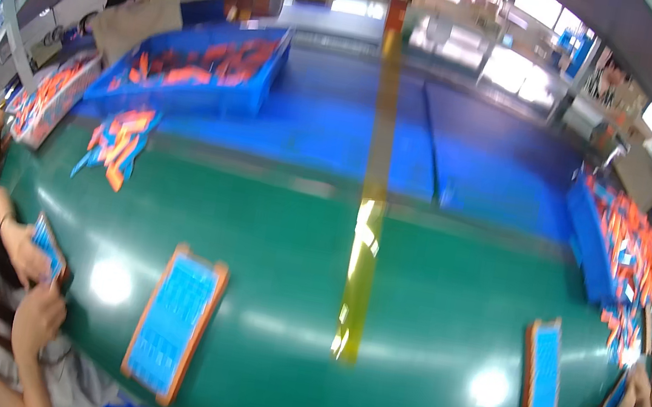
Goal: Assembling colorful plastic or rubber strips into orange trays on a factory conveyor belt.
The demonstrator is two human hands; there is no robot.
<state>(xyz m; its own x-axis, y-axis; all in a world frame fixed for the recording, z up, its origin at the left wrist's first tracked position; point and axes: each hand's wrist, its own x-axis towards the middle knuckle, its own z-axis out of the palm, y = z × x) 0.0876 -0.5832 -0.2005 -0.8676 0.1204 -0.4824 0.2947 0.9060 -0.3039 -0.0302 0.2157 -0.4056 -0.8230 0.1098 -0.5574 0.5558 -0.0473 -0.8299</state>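
Neither my left hand nor my right hand can be made out in the head view. On the green table (429,307) in front lie two flat trays with orange frames and rows of light blue pieces. One tray (172,324) rests left of the middle, slightly tilted. The other tray (542,378) lies toward the right. A co-worker's hands (32,258) at the left work at a similar blue tray (49,248). On the far right, another co-worker's hands (637,394) are close to a blue tray (614,397). The picture is blurred.
A blue bin (188,99) of orange and dark pieces stands at the back left, with a loose orange and blue pile (122,144) before it. Another blue bin (596,240) overflows at the right. Yellow tape (359,278) runs down the middle. More people sit beyond.
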